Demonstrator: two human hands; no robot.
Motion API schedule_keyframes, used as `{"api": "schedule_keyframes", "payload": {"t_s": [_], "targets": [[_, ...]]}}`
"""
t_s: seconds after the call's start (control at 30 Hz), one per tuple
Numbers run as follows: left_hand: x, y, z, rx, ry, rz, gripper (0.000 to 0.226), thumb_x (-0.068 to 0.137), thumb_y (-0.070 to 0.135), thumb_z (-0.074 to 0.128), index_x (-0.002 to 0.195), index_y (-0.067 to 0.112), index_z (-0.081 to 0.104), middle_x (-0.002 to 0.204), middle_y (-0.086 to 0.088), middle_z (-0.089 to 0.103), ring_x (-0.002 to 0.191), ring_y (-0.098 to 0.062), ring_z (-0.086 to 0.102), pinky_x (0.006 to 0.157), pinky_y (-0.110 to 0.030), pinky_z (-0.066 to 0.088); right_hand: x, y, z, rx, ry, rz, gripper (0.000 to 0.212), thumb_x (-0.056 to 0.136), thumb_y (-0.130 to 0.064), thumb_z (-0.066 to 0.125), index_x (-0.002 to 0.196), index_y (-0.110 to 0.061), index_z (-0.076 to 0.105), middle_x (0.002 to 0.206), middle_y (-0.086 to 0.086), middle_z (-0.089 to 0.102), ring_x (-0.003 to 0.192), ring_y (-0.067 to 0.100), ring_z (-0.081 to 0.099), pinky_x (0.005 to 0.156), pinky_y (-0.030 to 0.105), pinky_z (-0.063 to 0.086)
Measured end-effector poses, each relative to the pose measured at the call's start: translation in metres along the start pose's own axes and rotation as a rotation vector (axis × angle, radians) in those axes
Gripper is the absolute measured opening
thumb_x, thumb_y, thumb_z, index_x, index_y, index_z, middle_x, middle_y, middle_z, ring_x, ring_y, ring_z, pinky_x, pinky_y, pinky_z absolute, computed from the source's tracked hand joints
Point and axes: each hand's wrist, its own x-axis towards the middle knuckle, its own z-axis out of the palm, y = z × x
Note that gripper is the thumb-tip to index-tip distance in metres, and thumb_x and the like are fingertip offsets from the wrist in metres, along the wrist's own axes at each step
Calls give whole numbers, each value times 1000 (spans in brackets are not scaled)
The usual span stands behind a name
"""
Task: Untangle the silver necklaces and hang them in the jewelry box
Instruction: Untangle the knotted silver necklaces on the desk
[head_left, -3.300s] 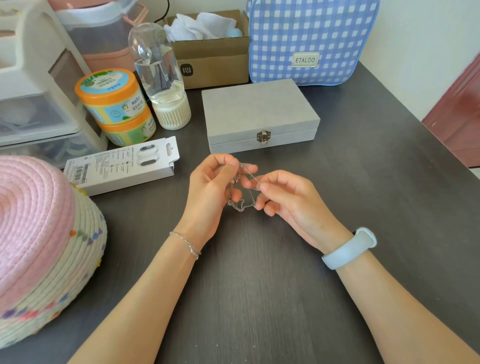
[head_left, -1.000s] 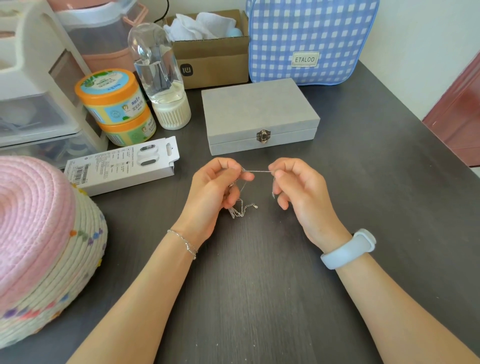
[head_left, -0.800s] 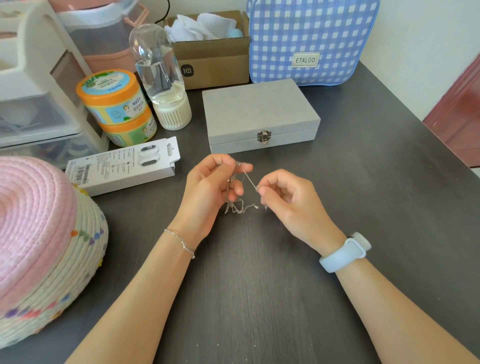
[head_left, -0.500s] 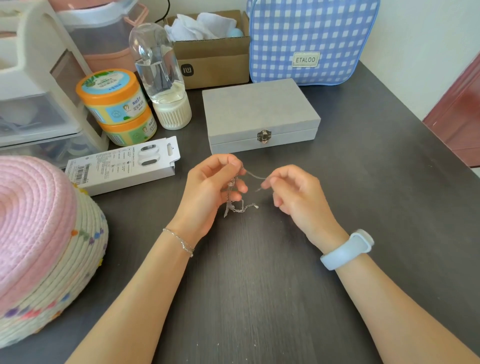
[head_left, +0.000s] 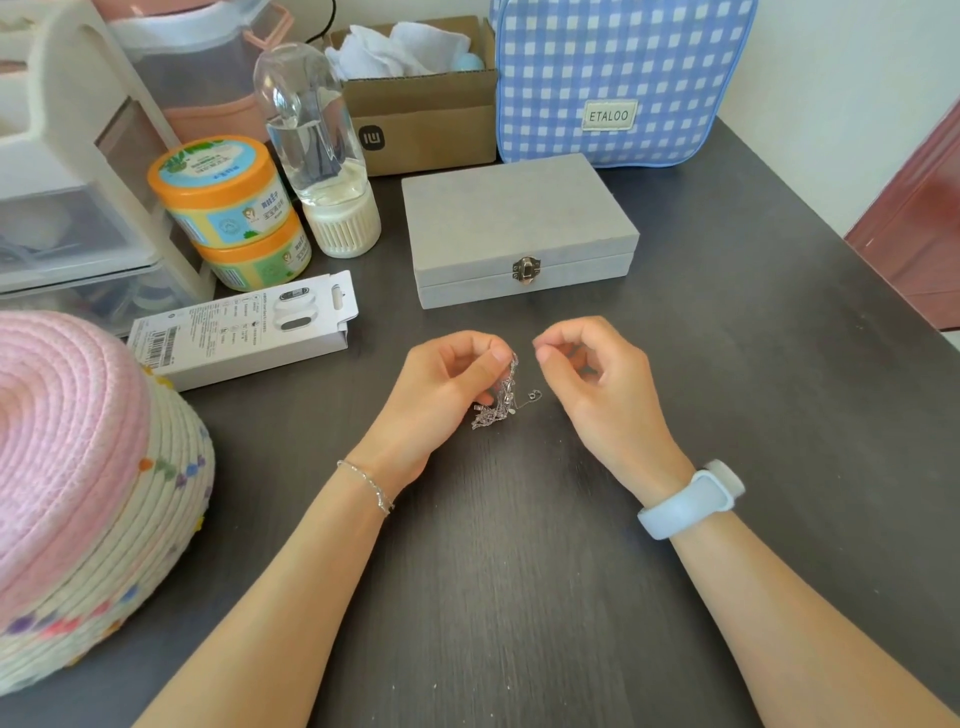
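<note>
your left hand (head_left: 447, 387) pinches the tangled silver necklaces (head_left: 501, 397); your right hand (head_left: 587, 374) is curled, holding nothing visible. tease one loose strand gently, never yanking.

- Your forearms are bare right up to the bottom edge of the view, with no sleeves showing.
- On your left wrist, on the side of the straw hat (head_left: 78, 467), you wear a thin silver chain bracelet (head_left: 367, 485) with small links and tiny charms.
- On your right wrist, the side away from the hat, you wear a pale blue rubbery band (head_left: 691, 501); it is smooth and wide, with a rounded white end.
</note>
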Motion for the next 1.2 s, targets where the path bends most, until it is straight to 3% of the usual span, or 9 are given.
{"api": "schedule_keyframes", "payload": {"t_s": [0.13, 0.27, 0.4, 0.6, 0.83, 1.0, 1.13, 1.2], "targets": [[0, -1, 0, 24, 3, 29, 21, 92, 9, 53, 74, 15, 61, 63, 14, 57, 59, -1, 50, 61, -17, 45, -1, -2, 0, -3, -98, 14, 20, 86, -12, 61, 75, -28, 60, 81, -11, 59, 71, 5, 51, 68, 17, 42], [0, -2, 2, 63, -10, 59, 18, 92, 9, 52, 77, 13, 60, 69, 4, 55, 58, -1, 49, 60, -16, 44, -1, -3, 0, 11, -135, 44, 19, 85, -15, 62, 73, -29, 60, 77, -13, 60, 70, 2, 52, 68, 15, 43], [0, -2, 2, 121, -20, 78, 17, 92, 11, 52, 77, 15, 59, 70, 3, 55, 59, -1, 49, 60, -16, 45, 0, -1, -1, -10, -167, 56, 14, 84, -14, 61, 73, -21, 60, 74, -9, 58, 69, 7, 51, 65, 18, 42], [-2, -3, 1, 230, -91, 104, 16, 94, 14, 49, 80, 18, 55, 72, 4, 55, 72, -12, 52, 71, -34, 47, 2, 1, -3, -4, -123, -1, 20, 84, -7, 60, 73, -23, 56, 76, -9, 55, 69, 7, 50, 66, 18, 42], [-2, -3, 3, 31, -48, 60, 13, 89, 12, 56, 76, 13, 56, 71, 1, 54, 69, -11, 49, 71, -26, 44, -1, 3, 0, -114, -154, -117, 16, 82, -6, 60, 75, -20, 55, 76, -12, 50, 69, 8, 49, 63, 12, 38], [3, -2, 0, -175, 62, 36, 10, 69, 26, 58, 62, 20, 55, 63, 4, 48, 63, -10, 43, 62, -21, 39, -1, 9, -1, -313, -219, -113, 15, 83, -12, 60, 74, -22, 54, 75, -14, 49, 66, 8, 47, 64, 22, 40], [3, -2, -5, -51, 124, 58, 19, 87, 10, 58, 69, 17, 56, 61, 11, 52, 61, -4, 47, 63, -17, 40, 2, 8, -3, -134, -136, -112, 17, 84, -4, 59, 75, -19, 56, 77, -10, 52, 67, 11, 48, 63, 11, 35], [-1, -2, -3, 100, 94, 120, 19, 88, 7, 60, 73, 20, 60, 70, 10, 57, 65, -1, 50, 66, -14, 41, 3, 7, -4, -104, -122, -121, 21, 85, -5, 59, 75, -23, 56, 78, -10, 53, 68, 7, 48, 63, 9, 35]]}}
